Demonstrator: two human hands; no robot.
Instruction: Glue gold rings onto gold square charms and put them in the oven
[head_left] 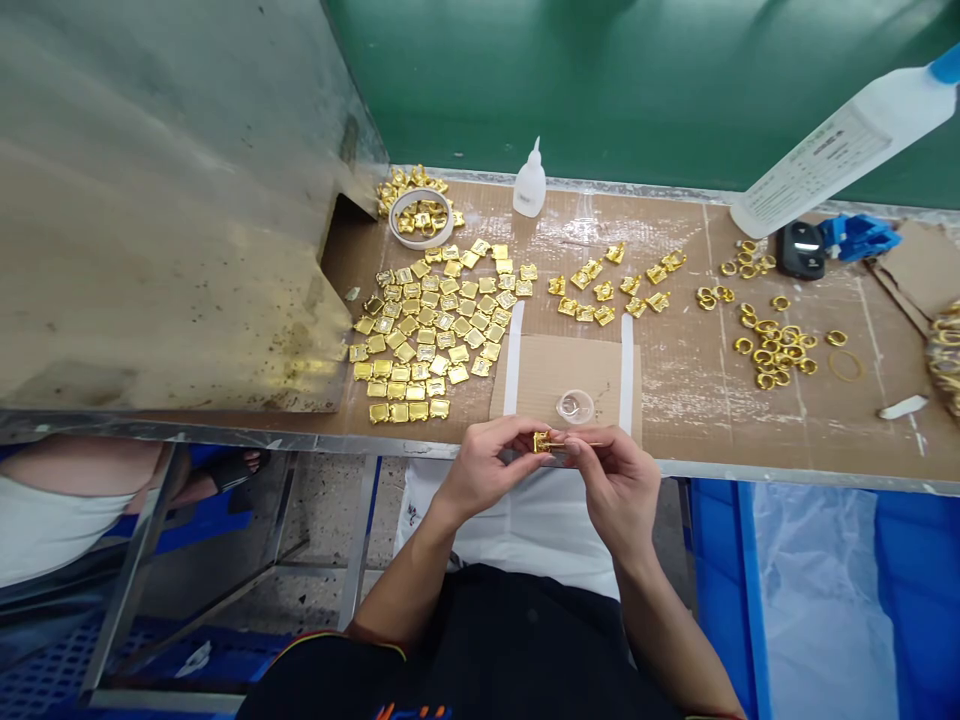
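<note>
in the head view, i see the person's left hand point(491, 462) pinching a small gold piece point(541, 441) between thumb and fingertips, at the near edge of the table point(675, 400). the right hand point(619, 485) grips a thin stick point(557, 446) whose tip reaches the gold piece; whether the two touch, i can't tell. just beyond the hands, near 12 o'clock, sits a clear cup point(575, 406) on a cardboard sheet point(559, 362). from the hands, flat gold plates point(426, 338) spread out at 10 o'clock, a tape roll point(421, 243) lies at 11, a small white bottle point(530, 187) stands at 12, gold rings point(766, 357) cluster between 2 and 3, and a large bottle point(832, 150) leans at 2.
</note>
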